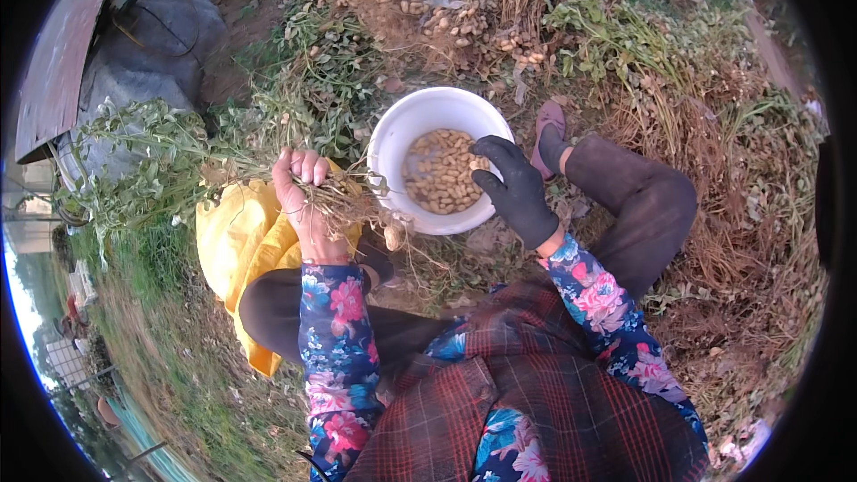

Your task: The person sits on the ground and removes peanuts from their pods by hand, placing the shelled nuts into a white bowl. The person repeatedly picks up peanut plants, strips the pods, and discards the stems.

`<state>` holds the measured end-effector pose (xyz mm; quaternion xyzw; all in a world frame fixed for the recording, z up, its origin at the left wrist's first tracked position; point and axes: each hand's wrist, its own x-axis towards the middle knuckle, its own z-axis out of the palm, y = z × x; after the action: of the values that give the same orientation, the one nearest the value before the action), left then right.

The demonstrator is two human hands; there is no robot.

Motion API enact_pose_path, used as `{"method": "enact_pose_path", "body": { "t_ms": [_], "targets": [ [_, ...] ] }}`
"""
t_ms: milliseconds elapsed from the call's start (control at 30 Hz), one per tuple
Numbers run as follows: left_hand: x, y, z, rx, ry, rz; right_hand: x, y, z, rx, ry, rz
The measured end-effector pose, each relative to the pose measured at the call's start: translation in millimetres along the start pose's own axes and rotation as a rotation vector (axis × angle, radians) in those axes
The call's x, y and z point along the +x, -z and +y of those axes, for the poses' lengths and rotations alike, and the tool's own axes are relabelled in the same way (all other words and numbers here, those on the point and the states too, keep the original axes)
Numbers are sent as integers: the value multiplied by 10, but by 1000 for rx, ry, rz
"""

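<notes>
My bare left hand [301,194] grips a bunch of peanut plants [227,164], with leafy tops spreading to the left and roots hanging to the right over my wrist. A peanut pod [392,237] dangles from the roots beside the bucket. My right hand [514,191], in a black glove, is over the right rim of a white plastic bucket [386,140], thumb and fingers apart and pointing inward. Peanuts in their shells [442,177] cover much of the bucket's bottom. At the fingertips is a pod; whether the fingers touch it, I cannot tell.
A yellow sack [248,234] lies by my left knee. Pulled peanut plants with pods [462,20] are heaped beyond the bucket, and dry stalks [743,214] cover the ground on the right. A grey covered heap [161,40] and a metal sheet [67,60] are at the upper left.
</notes>
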<state>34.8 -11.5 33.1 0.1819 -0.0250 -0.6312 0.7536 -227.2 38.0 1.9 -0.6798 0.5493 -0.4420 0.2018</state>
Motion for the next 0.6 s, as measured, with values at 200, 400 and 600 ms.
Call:
{"method": "enact_pose_path", "body": {
  "t_ms": [200,400,600],
  "targets": [
    [-51,17,-65,113,-137,140,-86,43,-579,365,-74,-100],
    [-53,85,-14,105,-158,170,-256,-307,-279,697,-528,-401],
    [-55,150,-97,95,-113,213,-238,-513,-399,1206,-545,-619]
  ]
}}
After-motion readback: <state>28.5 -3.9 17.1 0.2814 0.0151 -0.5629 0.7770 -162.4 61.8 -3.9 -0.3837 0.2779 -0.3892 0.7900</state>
